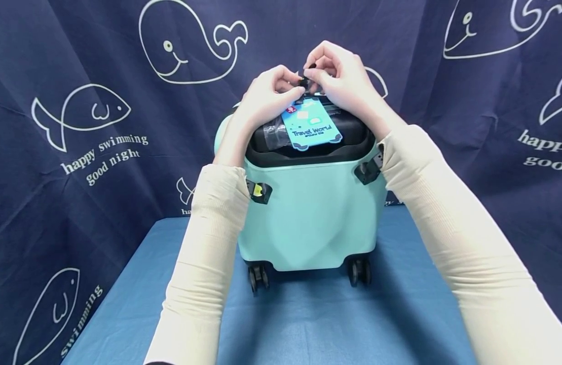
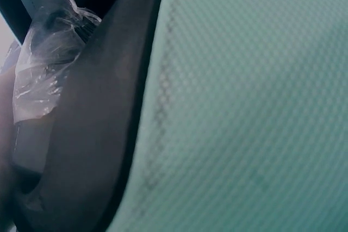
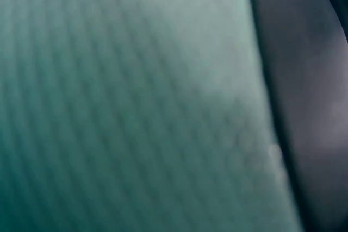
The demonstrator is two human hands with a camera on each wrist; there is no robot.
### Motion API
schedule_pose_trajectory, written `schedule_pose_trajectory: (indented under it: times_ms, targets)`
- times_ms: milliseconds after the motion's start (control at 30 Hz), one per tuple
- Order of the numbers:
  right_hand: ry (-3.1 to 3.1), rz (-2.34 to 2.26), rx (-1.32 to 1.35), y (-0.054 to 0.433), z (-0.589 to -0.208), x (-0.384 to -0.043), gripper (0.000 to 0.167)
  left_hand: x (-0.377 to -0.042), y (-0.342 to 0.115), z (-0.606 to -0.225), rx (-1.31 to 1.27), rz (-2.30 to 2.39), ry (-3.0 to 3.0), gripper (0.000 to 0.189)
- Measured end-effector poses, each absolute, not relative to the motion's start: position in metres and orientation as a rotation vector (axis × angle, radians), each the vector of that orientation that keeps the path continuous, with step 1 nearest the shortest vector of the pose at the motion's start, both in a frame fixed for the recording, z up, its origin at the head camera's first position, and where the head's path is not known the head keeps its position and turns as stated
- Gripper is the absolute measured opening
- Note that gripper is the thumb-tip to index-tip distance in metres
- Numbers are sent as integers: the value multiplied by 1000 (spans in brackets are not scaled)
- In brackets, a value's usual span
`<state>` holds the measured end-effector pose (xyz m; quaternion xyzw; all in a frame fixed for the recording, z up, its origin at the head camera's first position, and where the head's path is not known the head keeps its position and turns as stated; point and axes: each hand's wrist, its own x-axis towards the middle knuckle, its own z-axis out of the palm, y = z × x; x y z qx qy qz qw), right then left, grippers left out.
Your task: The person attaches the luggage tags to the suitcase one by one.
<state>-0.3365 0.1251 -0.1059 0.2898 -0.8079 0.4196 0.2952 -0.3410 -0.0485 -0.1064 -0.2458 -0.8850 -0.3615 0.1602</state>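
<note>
I've got mint suitcase (image 1: 308,218) upright on blue table (image 1: 308,324), shell finely textured up close, black panel (image 1: 303,159) across top, black wheels (image 1: 359,272) underneath. Blue tag (image 1: 311,125) lies over panel, dark "Travel World" lettering facing me, clear plastic (image 1: 276,134) at its left edge. Now fingers: left hand (image 1: 270,95) pinches small black strap (image 1: 305,82) above tag; right hand (image 1: 342,75) pinches too, thumb against forefinger at upper end.

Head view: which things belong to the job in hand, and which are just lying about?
In the job:
left hand and right hand, pinching a small black piece
"Travel World" tag, just below their fingers
mint suitcase, under the tag

Seemingly incidental:
clear plastic beside the tag
blue cloth under the suitcase
dark printed backdrop
</note>
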Motion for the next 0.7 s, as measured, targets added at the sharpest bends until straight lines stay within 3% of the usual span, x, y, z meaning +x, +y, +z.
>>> schedule_pose_trajectory:
  times_ms: [500,700]
  targets:
    - [-1984,1374,748,128,-105,-332,19,-340,-50,-109,-758,-1055,-2503,34]
    - [-1991,1378,718,127,-103,-323,13,-340,-51,-109,-763,-1076,-2482,32]
